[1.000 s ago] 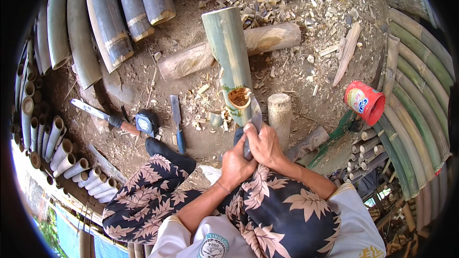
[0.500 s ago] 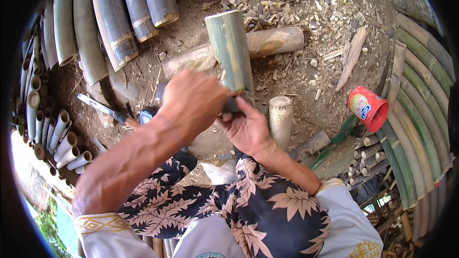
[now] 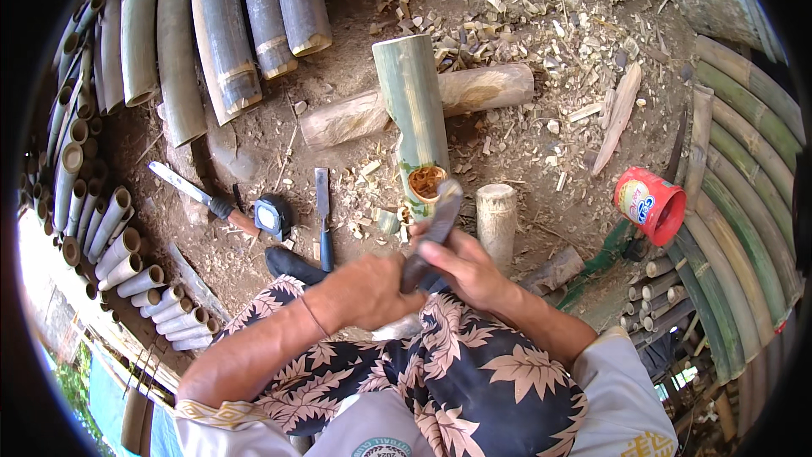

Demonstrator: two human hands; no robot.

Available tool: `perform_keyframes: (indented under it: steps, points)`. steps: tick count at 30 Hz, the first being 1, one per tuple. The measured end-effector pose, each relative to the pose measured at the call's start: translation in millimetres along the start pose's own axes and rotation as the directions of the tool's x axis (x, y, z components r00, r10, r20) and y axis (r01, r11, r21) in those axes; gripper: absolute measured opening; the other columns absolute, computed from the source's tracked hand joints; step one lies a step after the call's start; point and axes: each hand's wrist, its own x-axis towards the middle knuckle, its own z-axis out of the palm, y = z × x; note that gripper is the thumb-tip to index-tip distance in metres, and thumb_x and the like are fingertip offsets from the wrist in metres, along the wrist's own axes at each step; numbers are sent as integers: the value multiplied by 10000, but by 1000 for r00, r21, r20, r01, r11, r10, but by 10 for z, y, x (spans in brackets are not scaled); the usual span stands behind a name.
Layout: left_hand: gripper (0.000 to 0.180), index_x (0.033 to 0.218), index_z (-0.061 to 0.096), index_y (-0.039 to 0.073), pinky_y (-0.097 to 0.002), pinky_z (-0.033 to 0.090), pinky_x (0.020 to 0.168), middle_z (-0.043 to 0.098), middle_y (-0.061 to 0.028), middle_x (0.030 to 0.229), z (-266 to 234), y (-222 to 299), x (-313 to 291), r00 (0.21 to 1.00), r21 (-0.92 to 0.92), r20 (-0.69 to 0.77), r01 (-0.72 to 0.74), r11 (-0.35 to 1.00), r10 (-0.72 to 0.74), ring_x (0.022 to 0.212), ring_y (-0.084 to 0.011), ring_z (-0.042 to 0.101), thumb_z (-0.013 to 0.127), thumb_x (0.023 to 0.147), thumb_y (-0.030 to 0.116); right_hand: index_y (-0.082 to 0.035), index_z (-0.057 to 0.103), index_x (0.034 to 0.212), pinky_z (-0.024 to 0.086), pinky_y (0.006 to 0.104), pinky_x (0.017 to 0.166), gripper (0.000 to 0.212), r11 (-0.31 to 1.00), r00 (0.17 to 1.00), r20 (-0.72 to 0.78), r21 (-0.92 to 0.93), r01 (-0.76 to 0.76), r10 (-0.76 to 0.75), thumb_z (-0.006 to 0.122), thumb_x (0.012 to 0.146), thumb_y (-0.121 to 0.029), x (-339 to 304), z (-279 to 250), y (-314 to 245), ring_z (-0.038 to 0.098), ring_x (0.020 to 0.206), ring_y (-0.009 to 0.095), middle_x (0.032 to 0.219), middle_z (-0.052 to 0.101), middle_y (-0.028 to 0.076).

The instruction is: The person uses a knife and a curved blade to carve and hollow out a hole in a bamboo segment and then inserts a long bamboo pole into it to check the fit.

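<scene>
My left hand (image 3: 374,291) is wrapped round the lower end of a dark knife-like tool (image 3: 441,216) with a curved, shiny tip. The fingers of my right hand (image 3: 467,269) close on the tool's middle, thumb laid along it. Its tip points away from me, beside the near end of a green bamboo piece (image 3: 410,101). That bamboo lies propped across a short log (image 3: 497,81), notched on its left side. Brown fibrous matter (image 3: 427,179) fills the opening at its near end.
Left of my hands lie a blue-handled chisel (image 3: 325,211), a tape measure (image 3: 272,217) and a long knife (image 3: 190,186). A bamboo stump (image 3: 496,220) stands at right, near a red can (image 3: 650,206). Bamboo poles (image 3: 233,42) are stacked on both sides; wood chips litter the ground.
Both hands have drawn back toward my lap from the bamboo's near end. The tool and the filled opening, hidden before, now show. The whole view has shifted slightly.
</scene>
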Motion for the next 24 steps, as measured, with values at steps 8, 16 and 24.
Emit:
perform_keyframes:
  steps: [8,16,24]
  points:
    - [914,1028,611,-130,-385,528,634,653,-175,763,298,124,844,984,-783,-178,-157,602,25,660,-230,669,533,829,759,-54,573,1148,524,472,717,382,306,968,-33,-951,46,-250,678,818,-214,-187,-487,-422,654,856,417,915,657,244]
    - [329,806,640,-29,-272,362,470,541,-14,594,399,289,1379,918,-922,-332,-267,281,-215,507,-95,465,495,938,234,-17,593,1035,522,496,644,274,66,999,-21,-998,-18,-31,662,802,-145,172,-355,-1115,658,754,432,760,653,240]
    - [236,988,624,41,-280,417,600,612,-10,795,371,225,1147,917,-645,-389,-338,-685,-87,685,-106,535,496,969,238,-33,687,848,556,418,588,109,-353,924,243,-871,342,294,643,783,-108,708,186,-1616,706,676,315,712,691,154]
